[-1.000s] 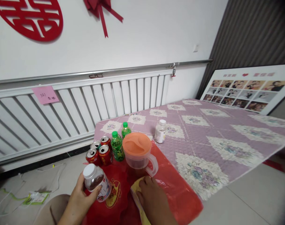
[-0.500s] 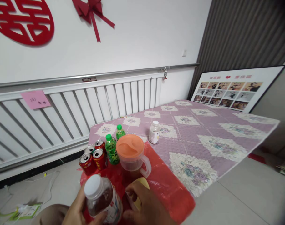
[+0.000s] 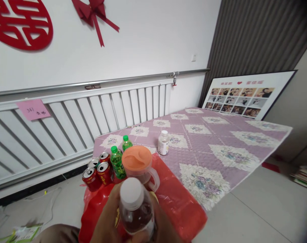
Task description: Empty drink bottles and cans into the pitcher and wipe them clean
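Note:
A clear plastic bottle (image 3: 140, 221) with a white cap stands upright in front of me, between my two hands. My left hand (image 3: 108, 216) is wrapped round its left side. Against its right side is my right hand (image 3: 163, 219), with most of its fingers hidden. Just beyond the bottle is a lidded jug (image 3: 136, 158) with an orange top and a clear handle. Part of a yellow object (image 3: 154, 195) shows behind the bottle; its kind is hidden. A red plastic sheet (image 3: 178, 199) lies beneath these things, and a red scalloped tray (image 3: 95, 209) shows at left.
Several opened drink cans (image 3: 105, 173) stand left of two green-capped bottles (image 3: 118, 163). A small white-capped bottle (image 3: 163, 143) stands on the floral tablecloth (image 3: 201, 155). Behind the table runs a white radiator (image 3: 74, 116). A photo board (image 3: 239, 87) leans at the far right.
The bottle has moved right and in front of the jug with my left hand. My right hand has come from the yellow object to the bottle's right side. The view has shifted slightly.

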The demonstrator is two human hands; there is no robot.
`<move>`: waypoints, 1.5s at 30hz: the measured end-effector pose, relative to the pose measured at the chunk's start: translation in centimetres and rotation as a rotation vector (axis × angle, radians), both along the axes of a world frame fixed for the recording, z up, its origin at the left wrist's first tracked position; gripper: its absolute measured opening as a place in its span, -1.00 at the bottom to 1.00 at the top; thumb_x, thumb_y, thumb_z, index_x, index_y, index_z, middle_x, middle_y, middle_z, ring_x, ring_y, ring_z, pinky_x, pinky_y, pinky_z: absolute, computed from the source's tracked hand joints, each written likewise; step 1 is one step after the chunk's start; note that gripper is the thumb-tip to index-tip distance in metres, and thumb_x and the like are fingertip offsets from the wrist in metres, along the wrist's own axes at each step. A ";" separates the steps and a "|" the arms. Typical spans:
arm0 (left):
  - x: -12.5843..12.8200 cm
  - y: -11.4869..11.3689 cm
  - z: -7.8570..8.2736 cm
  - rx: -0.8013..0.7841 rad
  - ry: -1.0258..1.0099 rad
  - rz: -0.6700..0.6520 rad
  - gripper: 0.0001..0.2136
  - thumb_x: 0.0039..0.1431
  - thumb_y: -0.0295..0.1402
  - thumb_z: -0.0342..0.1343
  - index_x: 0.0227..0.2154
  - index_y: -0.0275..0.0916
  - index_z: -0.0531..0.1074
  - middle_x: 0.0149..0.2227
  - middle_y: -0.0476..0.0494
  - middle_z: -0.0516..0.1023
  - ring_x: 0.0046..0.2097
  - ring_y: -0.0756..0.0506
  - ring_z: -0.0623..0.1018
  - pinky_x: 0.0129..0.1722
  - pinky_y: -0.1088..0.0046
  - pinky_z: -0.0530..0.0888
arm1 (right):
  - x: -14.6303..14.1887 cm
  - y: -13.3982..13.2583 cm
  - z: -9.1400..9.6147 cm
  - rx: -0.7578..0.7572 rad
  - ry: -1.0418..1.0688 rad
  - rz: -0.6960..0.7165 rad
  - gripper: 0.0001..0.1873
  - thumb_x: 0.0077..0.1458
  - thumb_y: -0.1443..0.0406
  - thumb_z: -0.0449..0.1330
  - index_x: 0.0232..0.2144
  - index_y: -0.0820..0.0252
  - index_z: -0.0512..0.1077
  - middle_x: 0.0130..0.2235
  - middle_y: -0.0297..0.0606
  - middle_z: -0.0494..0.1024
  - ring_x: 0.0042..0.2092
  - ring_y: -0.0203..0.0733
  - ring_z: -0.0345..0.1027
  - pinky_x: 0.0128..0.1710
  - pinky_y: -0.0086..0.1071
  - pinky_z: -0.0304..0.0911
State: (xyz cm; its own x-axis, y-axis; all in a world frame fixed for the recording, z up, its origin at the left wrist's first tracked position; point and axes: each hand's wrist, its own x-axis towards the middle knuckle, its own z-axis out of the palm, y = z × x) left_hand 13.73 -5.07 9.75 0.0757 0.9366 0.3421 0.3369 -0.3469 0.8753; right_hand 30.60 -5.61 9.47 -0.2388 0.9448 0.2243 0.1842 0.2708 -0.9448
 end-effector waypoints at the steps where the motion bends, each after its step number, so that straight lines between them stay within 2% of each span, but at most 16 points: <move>1: 0.7 0.0 0.3 0.042 -0.025 0.023 -0.25 -0.07 -0.02 0.28 0.20 -0.11 0.23 0.14 -0.28 0.41 0.12 -0.44 0.44 0.04 -0.02 0.48 | 0.3 0.0 -0.2 -0.011 0.073 -0.001 -0.23 -0.10 0.14 0.32 0.18 -0.01 0.22 0.11 -0.12 0.45 0.07 0.06 0.39 0.03 -0.14 0.33; 3: 1.4 0.3 0.2 0.158 -0.073 -0.034 -0.27 -0.05 0.08 0.24 0.18 -0.08 0.25 0.17 -0.29 0.37 0.16 -0.43 0.40 0.06 -0.01 0.46 | 1.3 0.0 -0.9 -0.045 0.167 -0.036 -0.18 -0.18 0.16 0.37 0.16 0.04 0.22 0.13 -0.09 0.43 0.10 0.07 0.36 0.09 -0.12 0.29; 5: 1.5 0.7 -0.9 0.235 -0.105 -0.172 -0.30 -0.06 0.09 0.25 0.15 -0.04 0.28 0.14 -0.30 0.38 0.11 -0.41 0.44 -0.04 0.05 0.53 | 2.6 0.2 -2.2 -0.097 0.176 -0.115 -0.21 -0.25 0.19 0.40 0.08 0.09 0.27 0.06 -0.05 0.51 0.04 0.09 0.43 0.05 -0.11 0.33; 7: 1.7 1.0 -2.8 0.330 -0.095 -0.203 -0.43 0.05 0.04 0.19 0.11 -0.01 0.32 0.07 -0.28 0.44 0.08 -0.36 0.47 -0.08 0.09 0.54 | 4.2 0.9 -3.5 -0.163 0.191 -0.241 -0.40 -0.24 0.17 0.36 -0.09 0.11 0.34 -0.09 -0.06 0.60 -0.10 0.09 0.51 -0.08 -0.11 0.41; 9: 2.8 1.1 -4.8 0.322 0.047 -0.350 -0.61 0.17 -0.08 0.14 0.05 0.01 0.37 -0.01 -0.25 0.49 0.02 -0.30 0.51 -0.05 0.13 0.51 | 6.0 2.0 -4.5 -0.181 0.260 -0.468 -0.52 -0.15 0.13 0.28 -0.14 0.08 0.31 -0.16 -0.10 0.63 -0.16 0.03 0.54 -0.15 -0.17 0.44; 10: 3.6 1.1 -5.8 0.339 0.111 -0.456 -0.67 0.22 -0.12 0.09 0.03 0.02 0.39 -0.06 -0.23 0.52 -0.03 -0.25 0.53 -0.08 0.20 0.51 | 6.9 2.7 -4.9 -0.146 0.278 -0.574 -0.50 -0.12 0.11 0.26 -0.10 0.07 0.27 -0.15 -0.11 0.63 -0.15 0.00 0.54 -0.13 -0.19 0.43; 11: 4.7 1.1 -6.7 0.332 0.135 -0.488 -0.73 0.28 -0.16 0.01 0.00 0.00 0.40 -0.11 -0.22 0.53 -0.09 -0.20 0.54 -0.11 0.24 0.50 | 7.7 3.4 -5.1 -0.109 0.278 -0.653 -0.45 -0.11 0.10 0.25 -0.06 0.08 0.24 -0.12 -0.11 0.62 -0.13 -0.02 0.53 -0.12 -0.22 0.42; 13: 7.0 1.5 -8.2 0.316 0.283 -0.602 -0.74 0.27 -0.20 0.03 -0.02 -0.10 0.40 -0.14 -0.24 0.53 -0.14 -0.17 0.53 -0.16 0.31 0.48 | 9.1 5.0 -5.4 -0.070 0.279 -0.742 -0.39 -0.13 0.08 0.27 -0.04 0.12 0.21 -0.12 -0.09 0.61 -0.13 -0.03 0.52 -0.12 -0.24 0.42; 16: 9.4 2.9 -9.6 0.421 0.538 -0.675 -0.78 0.19 -0.24 0.10 -0.14 -0.18 0.43 -0.18 -0.21 0.56 -0.16 -0.18 0.51 -0.17 0.29 0.45 | 10.3 6.8 -5.8 -0.063 0.301 -0.846 -0.35 -0.20 0.07 0.33 -0.07 0.14 0.22 -0.20 -0.17 0.60 -0.21 -0.06 0.51 -0.18 -0.26 0.41; 18: 10.0 4.2 -10.1 0.368 0.695 -0.663 -0.79 0.18 -0.24 0.12 -0.15 -0.18 0.42 -0.15 -0.15 0.55 -0.13 -0.16 0.49 -0.10 0.30 0.42 | 10.6 7.5 -6.0 -0.043 0.305 -0.901 -0.35 -0.25 0.07 0.35 -0.11 0.13 0.24 -0.24 -0.23 0.58 -0.25 -0.08 0.49 -0.22 -0.27 0.40; 22: 9.8 5.8 -10.9 0.280 0.835 -0.656 -0.75 0.15 -0.21 0.16 -0.14 -0.18 0.41 -0.09 -0.12 0.52 -0.08 -0.15 0.44 -0.04 0.33 0.37 | 10.4 8.2 -6.2 -0.044 0.309 -0.924 -0.38 -0.29 0.09 0.37 -0.16 0.11 0.26 -0.29 -0.28 0.57 -0.27 -0.09 0.48 -0.24 -0.28 0.38; 27: 9.8 5.9 -12.9 0.215 0.826 -0.592 -0.69 0.04 -0.21 0.24 -0.16 -0.15 0.42 -0.12 -0.08 0.53 -0.10 -0.15 0.45 -0.06 0.31 0.33 | 10.1 8.9 -6.5 -0.061 0.335 -0.901 -0.41 -0.27 0.09 0.36 -0.17 0.12 0.30 -0.29 -0.28 0.59 -0.27 -0.08 0.48 -0.26 -0.29 0.37; 30: 9.9 5.8 -14.3 0.249 0.808 -0.572 -0.76 0.05 -0.23 0.22 -0.21 -0.15 0.44 -0.20 -0.05 0.55 -0.15 -0.14 0.45 -0.09 0.31 0.30 | 9.9 9.5 -7.0 -0.089 0.357 -0.911 -0.41 -0.27 0.08 0.36 -0.17 0.12 0.31 -0.29 -0.28 0.60 -0.28 -0.09 0.48 -0.27 -0.31 0.37; 35: 9.9 6.4 -16.4 0.347 0.753 -0.534 -0.86 0.15 -0.24 0.08 -0.30 -0.10 0.49 -0.37 -0.07 0.50 -0.27 -0.13 0.40 -0.19 0.31 0.30 | 9.6 10.5 -7.9 -0.156 0.320 -0.870 -0.48 -0.23 0.07 0.34 -0.22 0.11 0.31 -0.30 -0.29 0.60 -0.25 -0.07 0.49 -0.24 -0.31 0.36; 41: 11.0 7.2 -17.5 0.383 0.738 -0.526 -0.86 0.16 -0.23 0.07 -0.45 -0.02 0.51 -0.51 -0.06 0.44 -0.39 -0.13 0.36 -0.32 0.30 0.28 | 9.4 11.6 -9.0 -0.164 0.274 -0.814 -0.49 -0.18 0.07 0.31 -0.19 0.14 0.32 -0.26 -0.24 0.58 -0.22 -0.05 0.48 -0.20 -0.27 0.36; 45: 11.4 7.5 -18.0 0.405 0.720 -0.518 -0.84 0.15 -0.24 0.08 -0.51 -0.01 0.50 -0.56 -0.06 0.40 -0.43 -0.12 0.34 -0.35 0.29 0.29 | 9.8 12.2 -10.2 -0.109 0.135 -0.856 -0.50 -0.18 0.08 0.29 -0.18 0.13 0.31 -0.26 -0.24 0.53 -0.21 -0.02 0.44 -0.18 -0.22 0.33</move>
State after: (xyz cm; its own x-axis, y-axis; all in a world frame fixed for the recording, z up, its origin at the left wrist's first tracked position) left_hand 25.14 2.45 -8.25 0.7620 0.5503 0.3413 0.4659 -0.8320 0.3013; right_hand 40.40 6.63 -0.72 0.5847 0.8053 0.0977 0.1675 -0.0020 -0.9859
